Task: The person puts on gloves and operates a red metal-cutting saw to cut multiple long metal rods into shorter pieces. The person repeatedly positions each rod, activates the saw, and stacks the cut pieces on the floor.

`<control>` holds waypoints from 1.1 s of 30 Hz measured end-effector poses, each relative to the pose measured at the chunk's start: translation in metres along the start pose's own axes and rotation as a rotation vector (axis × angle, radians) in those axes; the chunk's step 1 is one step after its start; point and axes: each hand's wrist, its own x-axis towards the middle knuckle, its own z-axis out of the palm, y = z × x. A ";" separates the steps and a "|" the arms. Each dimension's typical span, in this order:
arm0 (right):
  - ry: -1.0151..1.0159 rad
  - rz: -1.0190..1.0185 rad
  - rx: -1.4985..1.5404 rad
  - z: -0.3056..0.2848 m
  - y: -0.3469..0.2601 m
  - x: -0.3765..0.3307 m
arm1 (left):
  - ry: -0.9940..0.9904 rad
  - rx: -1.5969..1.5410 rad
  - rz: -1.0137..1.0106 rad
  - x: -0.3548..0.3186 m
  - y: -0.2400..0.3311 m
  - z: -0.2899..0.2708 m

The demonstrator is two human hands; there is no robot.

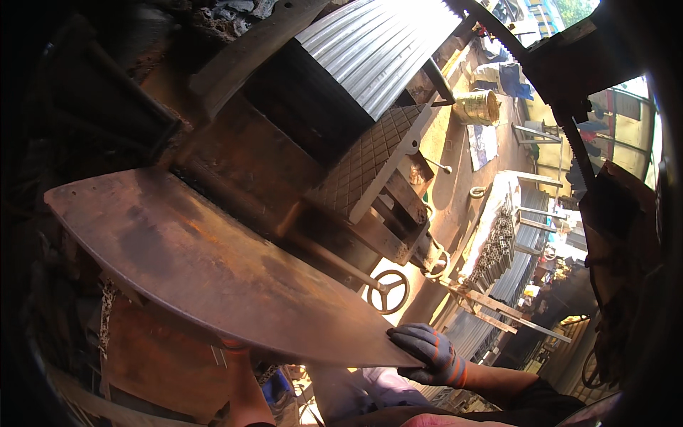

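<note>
A large rusty metal sheet [235, 270] with a curved near edge stretches across the left and middle of the view. Its far side lies along a brown, heavy machine body. My right hand [430, 354], in a grey glove with an orange cuff, grips the sheet's right corner, with fingers closed over the top. My left forearm [249, 391] rises from below to the near edge. Under that edge the sheet hides my left hand, so its fingers do not show.
Beyond the sheet stand a machine table with a crosshatched top [377, 153], a spoked handwheel [388, 292] and bright corrugated metal [377, 50]. Bundled metal tubes [494, 245] lie on a rack to the right. A yellowish bucket [477, 107] sits on the floor farther off.
</note>
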 end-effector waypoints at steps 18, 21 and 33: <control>0.040 -0.001 -0.068 0.008 -0.007 -0.006 | 0.221 0.014 0.083 0.108 0.065 -0.046; 0.120 -0.072 -0.035 0.012 -0.004 -0.011 | 0.250 -0.087 0.092 0.100 0.055 -0.035; 0.373 -0.123 0.260 0.031 0.042 -0.098 | 0.302 -0.297 -0.270 0.056 0.104 -0.069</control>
